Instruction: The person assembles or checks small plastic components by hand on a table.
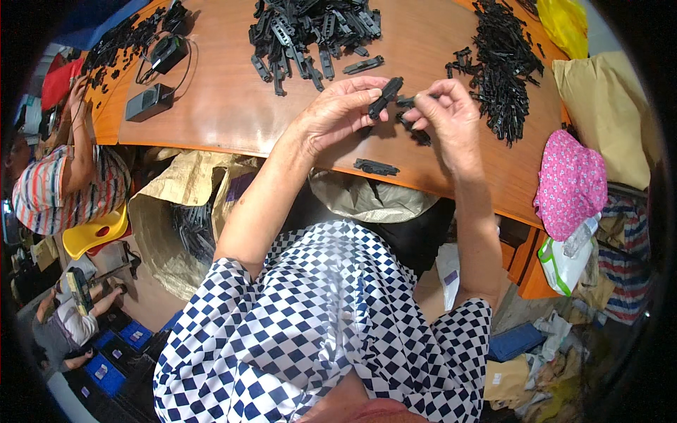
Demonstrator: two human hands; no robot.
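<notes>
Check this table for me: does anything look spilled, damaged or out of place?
One black part lies alone by the near edge of the table, apart from the center pile and the right-hand pile, so it looks slightly stray. I see no clear spill or damage.

The bare left forearm [269, 197] slants up and rightward; the bare right forearm [475, 222] rises nearly upright. The left hand [342, 111] presses its thumb against bent fingers in a grip. The right hand [453, 116], just beside it, curls inward, thumb and fingertips pinched.
</notes>
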